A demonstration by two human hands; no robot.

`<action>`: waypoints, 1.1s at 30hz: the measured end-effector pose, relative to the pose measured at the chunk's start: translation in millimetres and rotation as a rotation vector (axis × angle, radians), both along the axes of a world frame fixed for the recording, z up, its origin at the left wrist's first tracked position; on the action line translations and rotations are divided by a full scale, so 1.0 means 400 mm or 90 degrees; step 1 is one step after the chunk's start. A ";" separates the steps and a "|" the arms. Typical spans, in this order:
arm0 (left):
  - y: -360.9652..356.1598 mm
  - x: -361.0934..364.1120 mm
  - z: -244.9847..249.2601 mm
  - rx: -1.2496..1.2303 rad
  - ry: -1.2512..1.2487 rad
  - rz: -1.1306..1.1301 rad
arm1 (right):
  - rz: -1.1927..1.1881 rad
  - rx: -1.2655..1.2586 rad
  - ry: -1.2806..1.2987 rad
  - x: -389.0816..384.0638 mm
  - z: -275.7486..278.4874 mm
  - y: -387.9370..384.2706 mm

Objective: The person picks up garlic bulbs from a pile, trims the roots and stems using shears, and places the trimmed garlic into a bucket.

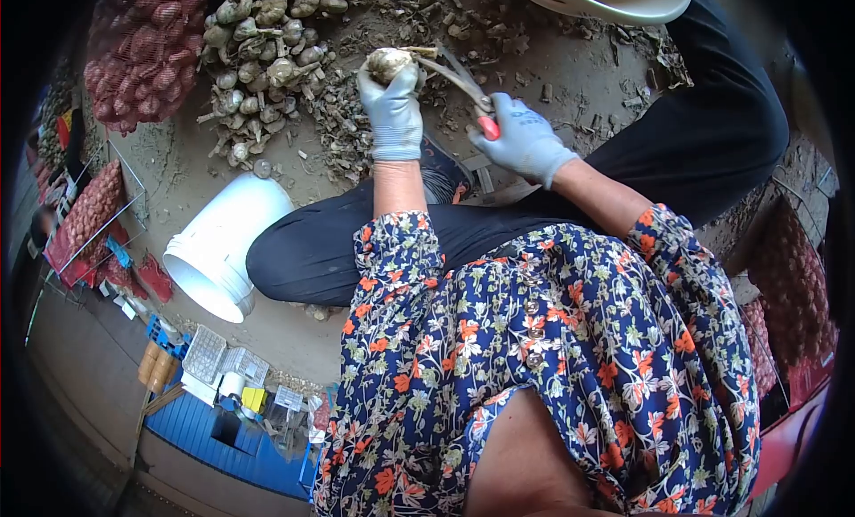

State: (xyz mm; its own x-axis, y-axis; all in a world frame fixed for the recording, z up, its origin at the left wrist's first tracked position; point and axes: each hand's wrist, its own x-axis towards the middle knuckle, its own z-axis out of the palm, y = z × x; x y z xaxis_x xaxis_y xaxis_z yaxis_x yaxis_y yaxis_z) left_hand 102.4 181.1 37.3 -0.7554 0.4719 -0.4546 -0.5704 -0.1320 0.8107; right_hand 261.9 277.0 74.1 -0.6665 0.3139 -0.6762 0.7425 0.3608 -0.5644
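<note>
Upper centre of frame: your left grip is closed around the garlic; your right grip encloses the shears.

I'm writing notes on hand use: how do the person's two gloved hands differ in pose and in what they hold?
The left hand holds a garlic bulb, while the right hand grips red-handled shears. In the picture, the left hand points nearly straight up; the right hand slants toward the upper left. Both wear pale gloves.
</note>
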 end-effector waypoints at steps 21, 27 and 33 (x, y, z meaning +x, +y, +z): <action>-0.113 -0.461 -0.121 -0.594 -0.021 0.329 | -0.144 -0.111 -0.029 -0.033 -0.015 0.007; -0.084 -0.364 -0.061 -0.449 0.275 0.154 | 0.036 -0.021 -0.037 -0.048 -0.010 0.026; -0.010 -0.147 0.126 -0.279 0.350 -0.185 | 0.097 0.253 0.155 -0.087 0.011 0.078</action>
State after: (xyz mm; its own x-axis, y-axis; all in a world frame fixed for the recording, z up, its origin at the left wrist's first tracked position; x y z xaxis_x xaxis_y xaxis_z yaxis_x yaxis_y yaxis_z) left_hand 43.4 177.3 87.8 -0.8002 0.5493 -0.2407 -0.0320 0.3616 0.9318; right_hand 227.1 308.1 78.6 -0.8485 0.4026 -0.3434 0.5285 0.6775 -0.5116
